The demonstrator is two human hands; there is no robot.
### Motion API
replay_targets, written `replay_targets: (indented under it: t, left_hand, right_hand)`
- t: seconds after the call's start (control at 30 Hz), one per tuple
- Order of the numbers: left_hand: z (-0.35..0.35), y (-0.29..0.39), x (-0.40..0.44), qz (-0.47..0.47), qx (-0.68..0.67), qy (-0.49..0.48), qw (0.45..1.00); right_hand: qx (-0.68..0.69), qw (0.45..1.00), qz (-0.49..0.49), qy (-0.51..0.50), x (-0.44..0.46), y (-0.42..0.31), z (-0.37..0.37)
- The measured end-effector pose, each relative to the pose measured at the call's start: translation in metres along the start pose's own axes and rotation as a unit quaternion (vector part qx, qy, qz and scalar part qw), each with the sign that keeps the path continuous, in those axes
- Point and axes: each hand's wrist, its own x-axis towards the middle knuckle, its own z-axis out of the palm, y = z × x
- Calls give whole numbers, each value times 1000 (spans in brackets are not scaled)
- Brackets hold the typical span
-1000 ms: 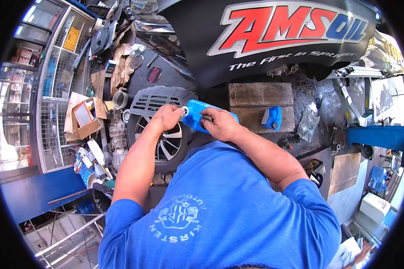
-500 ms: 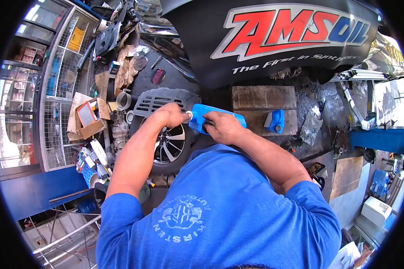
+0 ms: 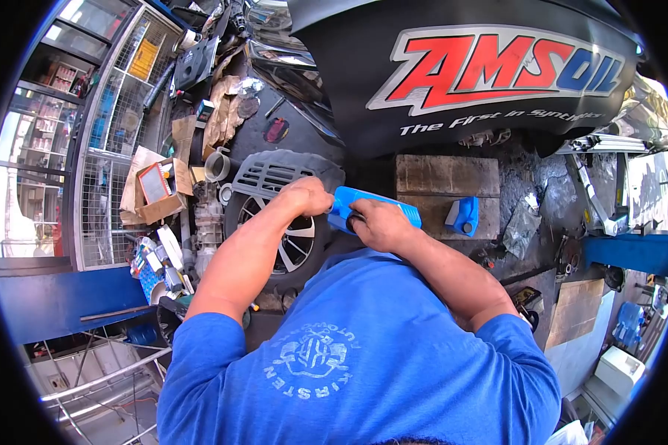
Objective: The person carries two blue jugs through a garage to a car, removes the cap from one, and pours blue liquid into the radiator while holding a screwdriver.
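- Blue bottle (image 3: 403, 210): positioned in front of the blue shirt (image 3: 364, 334), its body tilted, the neck end directed toward the left hand (image 3: 308, 197).
- Left hand: located at the neck end of the blue bottle; fingers bunched narrow. Whether they close on a part there cannot be determined.
- Right hand (image 3: 386, 228): fingers bent and holding the body of the blue bottle.
- Second bottle (image 3: 464, 217): blue, on the wooden platform (image 3: 425, 176), to the right of the hands and apart from them.
- Wheel (image 3: 301, 256): spoked, below and beside the left forearm; a gray slotted part (image 3: 256, 165) lies over its upper edge.
- Black cover (image 3: 349, 81): marked "AMSOIL", beyond the wooden platform.
- Cardboard box (image 3: 172, 206): open, to the left of the wheel, containing a flat, orange-edged part (image 3: 154, 183).
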Motion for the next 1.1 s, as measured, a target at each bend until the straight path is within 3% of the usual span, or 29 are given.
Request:
replay_targets:
  t: [0.17,0.83,0.93,1.1]
  left_hand:
    - [2,-5,6,5,20,-43,999]
    - [-9,5,-2,-31,14,-26,999]
    - [-4,-2,-1,17,17,17,1000]
    - [20,-16,8,32,-113,196,974]
  right_hand:
    - [-18,1000,-14,3,-2,0,-3]
    - [-36,999,-39,-5,12,2,0]
    - [-42,999,-29,12,16,3,0]
    - [22,998,15,52,24,4,-2]
